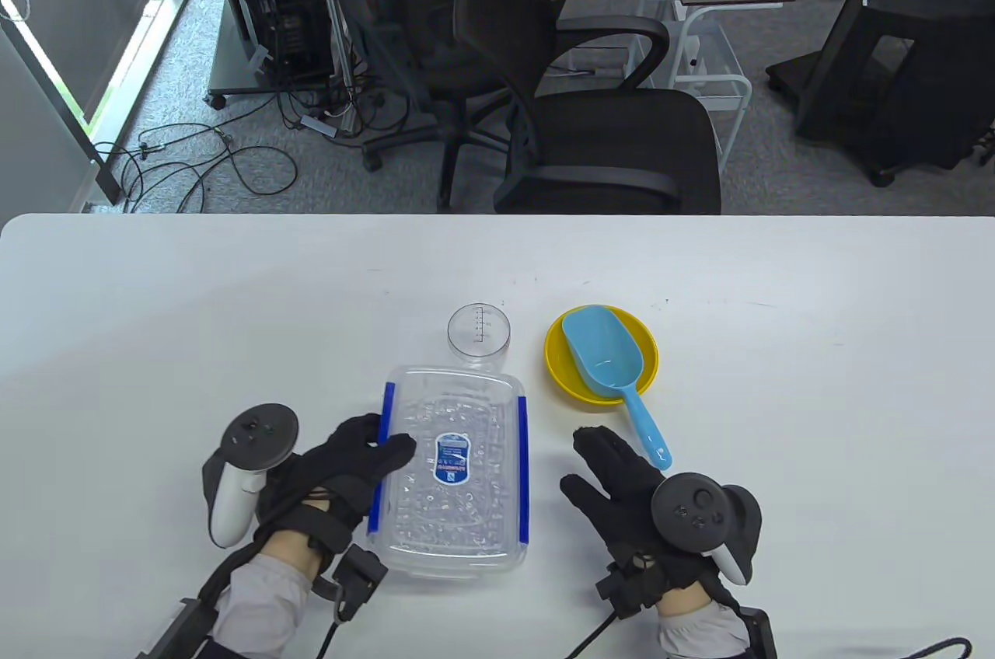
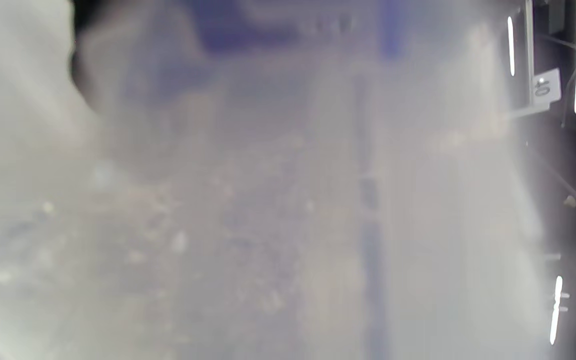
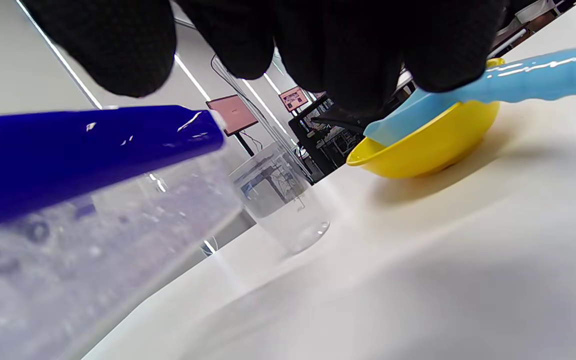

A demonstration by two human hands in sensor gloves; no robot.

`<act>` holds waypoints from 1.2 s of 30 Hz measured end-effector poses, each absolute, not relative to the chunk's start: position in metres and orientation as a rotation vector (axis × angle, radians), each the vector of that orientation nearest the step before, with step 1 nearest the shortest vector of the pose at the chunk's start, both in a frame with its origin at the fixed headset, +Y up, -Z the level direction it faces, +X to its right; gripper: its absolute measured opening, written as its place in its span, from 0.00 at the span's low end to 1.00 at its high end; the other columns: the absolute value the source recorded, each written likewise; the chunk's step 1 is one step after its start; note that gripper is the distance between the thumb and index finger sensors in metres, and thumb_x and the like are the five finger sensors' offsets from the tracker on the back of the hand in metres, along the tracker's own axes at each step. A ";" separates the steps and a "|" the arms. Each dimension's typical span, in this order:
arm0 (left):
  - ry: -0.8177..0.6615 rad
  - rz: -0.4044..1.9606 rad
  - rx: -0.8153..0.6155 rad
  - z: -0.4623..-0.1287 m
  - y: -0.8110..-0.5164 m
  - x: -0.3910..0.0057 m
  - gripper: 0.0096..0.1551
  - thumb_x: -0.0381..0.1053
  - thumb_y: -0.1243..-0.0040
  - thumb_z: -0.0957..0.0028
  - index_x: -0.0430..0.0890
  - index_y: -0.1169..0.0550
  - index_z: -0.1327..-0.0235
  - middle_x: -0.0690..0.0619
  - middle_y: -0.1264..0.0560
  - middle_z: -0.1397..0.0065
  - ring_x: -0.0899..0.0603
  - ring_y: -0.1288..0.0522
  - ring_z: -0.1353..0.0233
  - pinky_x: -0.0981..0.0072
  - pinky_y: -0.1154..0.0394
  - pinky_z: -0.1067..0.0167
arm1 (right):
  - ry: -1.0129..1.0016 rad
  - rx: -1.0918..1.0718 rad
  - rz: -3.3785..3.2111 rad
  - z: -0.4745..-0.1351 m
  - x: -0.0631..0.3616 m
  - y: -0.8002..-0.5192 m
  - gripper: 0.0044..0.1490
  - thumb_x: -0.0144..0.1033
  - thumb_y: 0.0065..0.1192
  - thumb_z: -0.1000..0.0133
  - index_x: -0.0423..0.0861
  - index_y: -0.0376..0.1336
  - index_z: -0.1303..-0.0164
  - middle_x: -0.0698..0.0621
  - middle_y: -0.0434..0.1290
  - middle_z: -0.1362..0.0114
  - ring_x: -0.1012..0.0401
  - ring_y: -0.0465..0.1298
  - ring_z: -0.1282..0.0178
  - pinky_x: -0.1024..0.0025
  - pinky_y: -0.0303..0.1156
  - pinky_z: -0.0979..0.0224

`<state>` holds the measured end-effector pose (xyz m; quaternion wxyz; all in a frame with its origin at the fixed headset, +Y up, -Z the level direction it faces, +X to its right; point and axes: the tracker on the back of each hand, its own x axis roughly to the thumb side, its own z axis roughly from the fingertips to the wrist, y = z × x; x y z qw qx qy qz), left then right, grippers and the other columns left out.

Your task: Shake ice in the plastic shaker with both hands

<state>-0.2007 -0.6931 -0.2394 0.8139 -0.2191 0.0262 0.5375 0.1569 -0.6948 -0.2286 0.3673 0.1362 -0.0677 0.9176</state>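
Gloved hands close in on a lidded ice box as shaker prep begins.

Table view: the left hand rests on the clear ice box, its fingers spread loosely over the lid by the left blue latch, gripping nothing; the right hand hovers open just right of the box, near the blue scoop lying in the yellow bowl. The empty clear plastic shaker stands upright just beyond the box on the white surface. Left wrist view: only a blurred close-up of the box. Right wrist view: fingertips hang free above the right latch. The lid likely comes off next; releasing both latches evenly should keep the ice from jolting out.
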 end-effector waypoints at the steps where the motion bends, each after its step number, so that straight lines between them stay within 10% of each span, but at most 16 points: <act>1: 0.057 1.135 -0.471 -0.239 -0.700 -0.196 0.49 0.64 0.36 0.36 0.34 0.41 0.19 0.35 0.25 0.40 0.41 0.22 0.51 0.39 0.18 0.42 | -0.162 0.348 2.360 -0.229 0.156 -0.695 0.39 0.45 0.70 0.45 0.38 0.63 0.28 0.30 0.66 0.26 0.35 0.73 0.34 0.34 0.70 0.36; 11: 0.082 1.157 -0.524 -0.236 -0.752 -0.175 0.49 0.62 0.37 0.36 0.33 0.43 0.18 0.33 0.27 0.38 0.39 0.23 0.49 0.37 0.20 0.40 | 0.066 0.306 2.444 -0.232 0.142 -0.707 0.40 0.45 0.69 0.44 0.36 0.62 0.28 0.28 0.66 0.27 0.34 0.74 0.36 0.37 0.73 0.38; 24: -0.009 0.849 -0.460 -0.223 -0.732 -0.184 0.39 0.44 0.46 0.34 0.34 0.46 0.15 0.26 0.28 0.26 0.30 0.21 0.36 0.47 0.16 0.45 | 0.579 0.124 2.174 -0.236 0.126 -0.750 0.44 0.46 0.60 0.41 0.32 0.52 0.25 0.31 0.72 0.33 0.41 0.80 0.45 0.49 0.79 0.46; 36: -0.025 0.783 -0.327 -0.221 -0.730 -0.180 0.36 0.40 0.44 0.38 0.32 0.40 0.18 0.28 0.20 0.35 0.34 0.13 0.45 0.55 0.10 0.54 | 0.511 0.118 2.106 -0.238 0.119 -0.750 0.37 0.32 0.55 0.42 0.23 0.52 0.31 0.26 0.75 0.41 0.40 0.83 0.53 0.51 0.82 0.53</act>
